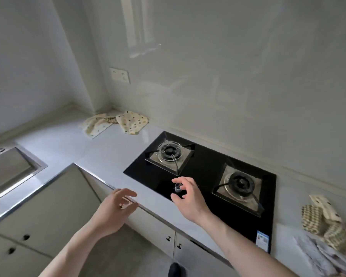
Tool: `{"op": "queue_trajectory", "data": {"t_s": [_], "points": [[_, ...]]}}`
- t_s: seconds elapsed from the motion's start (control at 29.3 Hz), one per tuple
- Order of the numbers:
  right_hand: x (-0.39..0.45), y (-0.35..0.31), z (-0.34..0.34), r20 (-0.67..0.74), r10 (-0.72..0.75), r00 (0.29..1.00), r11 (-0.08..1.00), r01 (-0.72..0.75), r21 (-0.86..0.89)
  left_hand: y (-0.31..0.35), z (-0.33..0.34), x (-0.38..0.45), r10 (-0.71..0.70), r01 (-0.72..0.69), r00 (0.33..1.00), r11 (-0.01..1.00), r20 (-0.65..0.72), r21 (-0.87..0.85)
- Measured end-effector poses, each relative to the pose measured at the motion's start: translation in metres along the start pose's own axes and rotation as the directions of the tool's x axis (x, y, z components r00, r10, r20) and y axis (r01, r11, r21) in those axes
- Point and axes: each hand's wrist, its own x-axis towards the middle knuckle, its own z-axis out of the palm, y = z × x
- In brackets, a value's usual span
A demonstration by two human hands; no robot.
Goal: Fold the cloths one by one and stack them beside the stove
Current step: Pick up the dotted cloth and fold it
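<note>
Both hands hung empty, the left hand (116, 204) loosely open over the pale desk (108, 154) edge, the right hand (188, 193) with relaxed fingers above the small stove knob (178, 186), touching or not I could not tell. The step was best begun by reaching past the black glass two-burner stove (206, 174) without brushing that knob. Beyond the left grip lay crumpled cream dotted cloths (118, 122); right of the right grip lay a heap of checked and dotted cloths (328, 224).
</note>
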Motion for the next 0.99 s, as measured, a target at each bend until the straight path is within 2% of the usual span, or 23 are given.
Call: {"op": "queue_trajectory", "data": {"t_s": [0.31, 0.44, 0.58, 0.79, 0.99], "points": [[0.12, -0.054, 0.102, 0.153, -0.055, 0.987, 0.998, 0.052, 0.024, -0.097, -0.08, 0.041, -0.148, 0.145, 0.981, 0.989, -0.128, -0.033], [0.173, -0.074, 0.145, 0.209, -0.022, 0.978, 0.999, 0.013, 0.044, -0.13, -0.124, 0.077, -0.207, 0.204, 0.969, 0.978, -0.135, -0.03], [0.237, -0.094, 0.177, 0.276, -0.042, 0.96, 0.999, 0.045, -0.004, -0.161, -0.163, 0.124, -0.246, 0.248, 0.953, 0.969, -0.177, -0.016], [0.295, -0.117, 0.199, 0.319, -0.028, 0.947, 0.999, 0.039, -0.029, -0.201, -0.184, 0.185, -0.26, 0.263, 0.962, 0.965, -0.076, 0.021], [0.338, -0.119, 0.206, 0.307, 0.077, 0.948, 0.996, -0.061, -0.061, -0.245, -0.202, 0.293, -0.214, 0.205, 0.973, 0.973, 0.086, 0.103]]}}
